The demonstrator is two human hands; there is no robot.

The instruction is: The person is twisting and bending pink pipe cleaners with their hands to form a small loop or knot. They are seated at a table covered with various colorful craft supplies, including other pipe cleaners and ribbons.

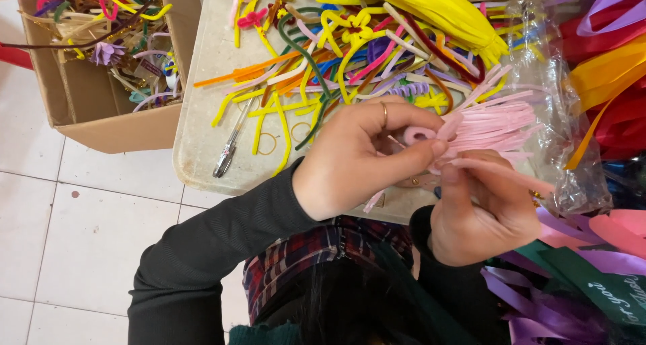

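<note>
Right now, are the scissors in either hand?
No: the scissors lie on the table, while both hands, left hand and right hand, bend a pink pipe cleaner.

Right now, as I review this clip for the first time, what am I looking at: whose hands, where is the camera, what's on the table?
One camera, worn on the person's head, looks straight down. Both bare hands belong to that person. The left hand, wearing a ring, and the right hand together pinch a pale pink fuzzy pipe cleaner, bent into a loop. Beside them lies a bundle of pink pipe cleaners. The beige tabletop holds a heap of mixed coloured pipe cleaners, a yellow bundle and metal pliers. A cardboard box of scraps stands on the tiled floor.
</note>
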